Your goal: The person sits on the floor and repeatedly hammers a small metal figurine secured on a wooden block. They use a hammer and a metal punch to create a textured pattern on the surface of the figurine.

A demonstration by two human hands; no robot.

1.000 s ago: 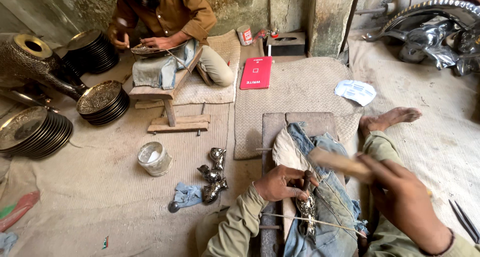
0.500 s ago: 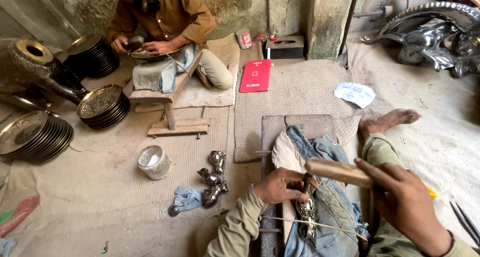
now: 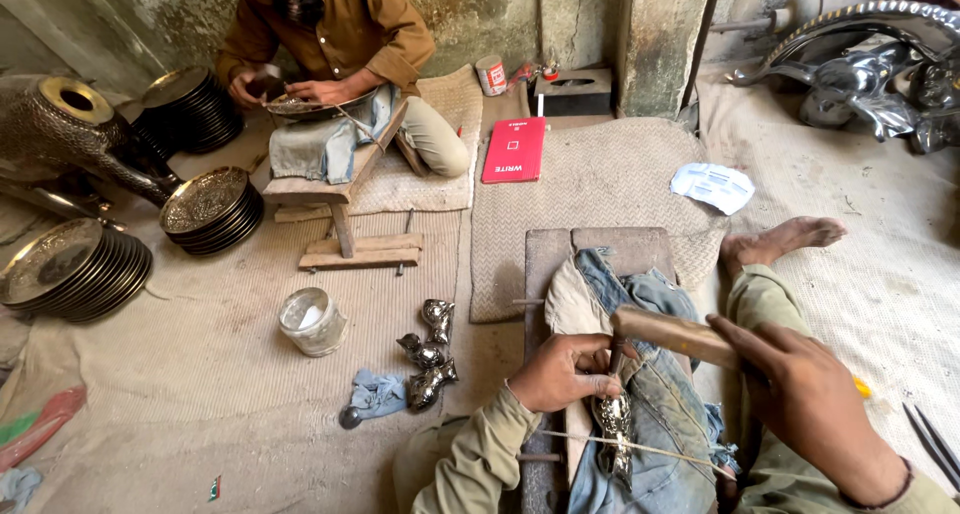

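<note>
Lower middle of the frame: the left hand (image 3: 565, 372) pinches a thin punch onto the small silver piece (image 3: 613, 432) lying on the denim-padded bench (image 3: 560, 259), while the right hand (image 3: 800, 394) is wrapped tight round a wooden mallet (image 3: 672, 334). Probably best to keep the punch upright and tap lightly.

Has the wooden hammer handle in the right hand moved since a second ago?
Yes. The wooden hammer handle in the right hand has dropped lower, closer to the left hand on the denim-covered block.
</note>
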